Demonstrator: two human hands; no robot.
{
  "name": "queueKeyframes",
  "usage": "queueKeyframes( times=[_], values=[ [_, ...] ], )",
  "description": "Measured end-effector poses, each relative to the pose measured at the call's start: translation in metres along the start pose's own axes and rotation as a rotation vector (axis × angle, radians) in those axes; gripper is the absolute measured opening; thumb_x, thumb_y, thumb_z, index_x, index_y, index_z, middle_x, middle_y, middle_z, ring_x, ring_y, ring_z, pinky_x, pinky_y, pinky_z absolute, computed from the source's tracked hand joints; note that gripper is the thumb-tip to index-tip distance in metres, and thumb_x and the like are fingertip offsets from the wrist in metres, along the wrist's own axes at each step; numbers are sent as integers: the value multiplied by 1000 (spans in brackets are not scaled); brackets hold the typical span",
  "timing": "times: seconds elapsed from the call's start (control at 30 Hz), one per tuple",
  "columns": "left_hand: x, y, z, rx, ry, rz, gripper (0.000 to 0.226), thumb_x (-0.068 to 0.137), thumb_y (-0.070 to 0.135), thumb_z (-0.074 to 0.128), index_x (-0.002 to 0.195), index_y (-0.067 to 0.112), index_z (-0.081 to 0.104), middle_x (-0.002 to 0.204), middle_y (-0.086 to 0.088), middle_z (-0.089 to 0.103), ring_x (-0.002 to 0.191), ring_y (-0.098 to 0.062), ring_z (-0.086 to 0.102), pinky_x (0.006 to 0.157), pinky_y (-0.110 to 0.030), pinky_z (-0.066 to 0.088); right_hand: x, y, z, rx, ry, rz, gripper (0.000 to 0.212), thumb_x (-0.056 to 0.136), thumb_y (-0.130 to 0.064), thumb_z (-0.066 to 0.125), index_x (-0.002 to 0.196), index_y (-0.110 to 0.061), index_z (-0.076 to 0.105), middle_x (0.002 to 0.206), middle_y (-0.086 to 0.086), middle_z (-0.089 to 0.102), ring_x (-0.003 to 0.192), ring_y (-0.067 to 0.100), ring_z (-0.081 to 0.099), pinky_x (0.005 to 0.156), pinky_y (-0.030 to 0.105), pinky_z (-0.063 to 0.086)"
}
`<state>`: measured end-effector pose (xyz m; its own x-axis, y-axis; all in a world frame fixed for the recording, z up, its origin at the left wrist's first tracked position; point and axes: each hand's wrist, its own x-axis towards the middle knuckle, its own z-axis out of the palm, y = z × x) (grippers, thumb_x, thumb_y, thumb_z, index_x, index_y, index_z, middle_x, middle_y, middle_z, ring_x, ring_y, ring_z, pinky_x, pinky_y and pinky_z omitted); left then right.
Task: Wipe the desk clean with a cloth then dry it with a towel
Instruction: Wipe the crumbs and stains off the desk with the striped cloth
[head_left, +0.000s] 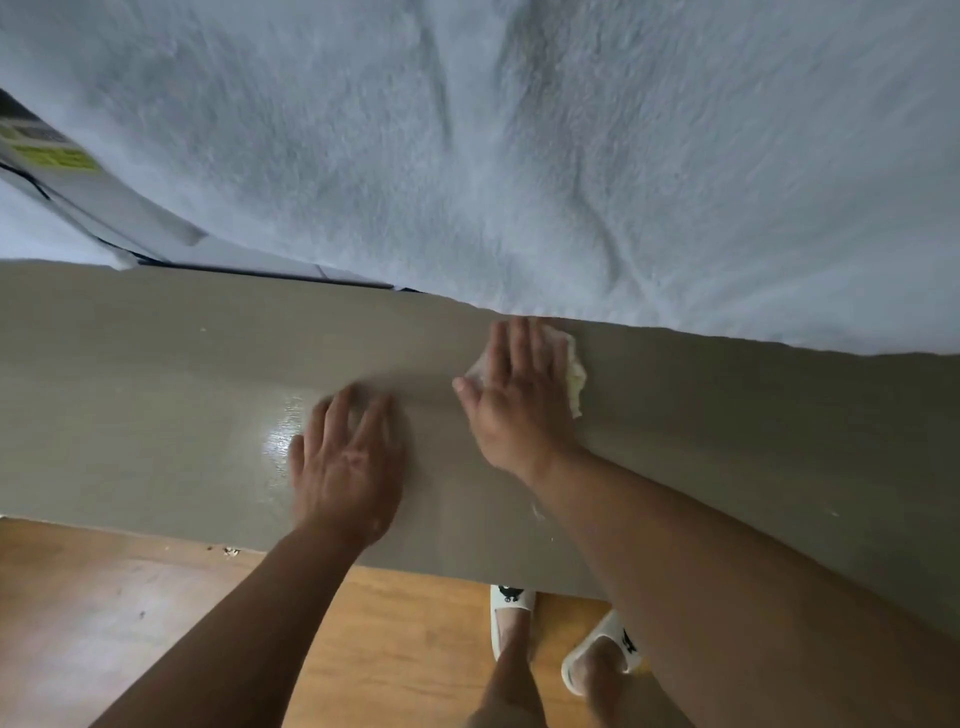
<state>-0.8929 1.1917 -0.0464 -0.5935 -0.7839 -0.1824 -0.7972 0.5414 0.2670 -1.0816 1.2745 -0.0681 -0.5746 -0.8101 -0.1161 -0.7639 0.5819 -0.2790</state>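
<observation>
The grey-brown desk (156, 395) runs across the middle of the head view. My right hand (514, 395) lies flat with spread fingers on a small pale yellow-white cloth (575, 374), pressing it to the desk near the far edge. Only the cloth's right side and top show past my fingers. My left hand (348, 462) rests flat on the bare desk to the left, fingers apart, slightly blurred. A wet shiny patch (283, 431) glints just left of it. A large white towel (519, 156) fills the upper part of the view, very close to the camera, hiding what lies behind the desk.
A white appliance with a yellow label (57, 156) shows at the upper left behind the desk. Below the desk's near edge is an orange wooden floor (156, 613) and my feet in white slippers (511, 613). Small crumbs lie by the edge (231, 551).
</observation>
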Motion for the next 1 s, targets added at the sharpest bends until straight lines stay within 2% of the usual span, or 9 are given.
queueKeyframes(
  times=[0.13, 0.2, 0.3, 0.4, 0.5, 0.57, 0.73, 0.83, 1.0],
  values=[
    [2, -11, 9, 54, 36, 16, 56, 97, 55, 33, 148, 37, 47, 162, -2, 33, 151, -29, 26, 116, -56, 27, -66, -24, 13, -65, -105, -377, 78, 103, -55, 26, 163, -5, 19, 172, 12, 16, 160, 27, 7, 127, 56, 7],
    [2, -10, 13, 57, 42, 23, 56, 99, 54, 32, 149, 35, 46, 162, -4, 33, 151, -31, 25, 116, -58, 27, -92, -2, 7, -105, -126, -441, 72, 106, -50, 29, 165, -9, 16, 173, 6, 13, 160, 23, 5, 128, 54, 9],
    [5, 4, 17, 62, 36, 93, 56, 98, 50, 35, 149, 31, 49, 161, -8, 36, 151, -34, 27, 115, -62, 28, -89, 64, -6, -127, -86, -291, 69, 108, -50, 26, 165, -13, 13, 174, 8, 8, 160, 27, 2, 127, 57, 11],
    [9, 21, 22, 66, 18, 155, 57, 99, 51, 32, 150, 31, 47, 162, -8, 36, 152, -34, 25, 117, -61, 26, -65, 133, -20, -137, 0, 60, 71, 104, -55, 31, 163, -15, 27, 168, 25, 16, 154, 44, 19, 123, 64, 18],
    [11, 34, 25, 50, 9, 155, 61, 99, 55, 24, 152, 34, 45, 164, -5, 34, 154, -32, 21, 120, -60, 22, -45, 145, -27, -46, -33, 332, 72, 104, -56, 26, 165, -18, 18, 170, 23, 8, 157, 40, 7, 126, 61, 6],
    [12, 36, 25, 36, 19, 149, 61, 98, 54, 24, 152, 35, 45, 163, -5, 34, 154, -33, 21, 120, -60, 22, -43, 115, -20, -22, -1, 316, 73, 105, -53, 24, 165, -14, 13, 172, 20, 4, 159, 37, -1, 126, 58, -3],
    [14, 34, 24, 76, 44, 187, 56, 98, 49, 32, 149, 32, 49, 159, -8, 40, 150, -35, 28, 115, -58, 27, -112, 21, 8, -55, -39, -103, 72, 103, -53, 36, 164, -16, 24, 172, 14, 12, 160, 32, 6, 126, 61, 7],
    [15, 42, 25, 79, 60, 255, 55, 98, 46, 35, 147, 28, 52, 156, -10, 43, 148, -35, 31, 113, -57, 29, -154, 26, 8, -96, -101, -251, 71, 106, -54, 34, 165, -20, 17, 174, 9, 7, 160, 28, 0, 126, 57, 1],
    [20, 82, 40, 71, 57, 432, 52, 99, 42, 38, 145, 25, 57, 155, -13, 46, 147, -37, 35, 115, -60, 29, -164, 130, -18, -151, -28, 38, 68, 106, -55, 30, 164, -20, 24, 172, 9, 19, 159, 29, 17, 123, 60, 16]
  ],
)
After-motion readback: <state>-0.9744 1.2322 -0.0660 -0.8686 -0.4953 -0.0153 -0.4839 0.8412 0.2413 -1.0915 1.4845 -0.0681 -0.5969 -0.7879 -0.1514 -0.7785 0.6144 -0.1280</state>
